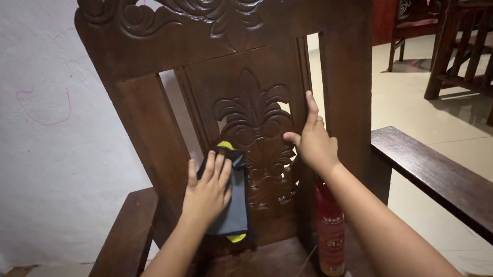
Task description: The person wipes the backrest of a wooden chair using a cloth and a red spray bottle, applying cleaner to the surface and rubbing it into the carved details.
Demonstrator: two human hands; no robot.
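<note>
Wiping under way: left hand [207, 192] presses grey-and-yellow cloth [234, 204] flat-palmed against dark carved wooden chair back [254, 127]; right hand [313, 140] open, bracing; red spray can [330, 235] on seat; progress seemingly partial.

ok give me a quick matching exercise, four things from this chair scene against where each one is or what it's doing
Things:
1. left hand
2. right hand
3. red can
4. cloth

Places or states:
A. standing upright on the seat, below the right forearm
B. pressed flat against the carved back panel, dark grey with yellow tips
C. fingers spread on top of the cloth
D. bare, touching the right edge of the carved panel, index finger pointing up

Pairs: 1-C, 2-D, 3-A, 4-B
</note>
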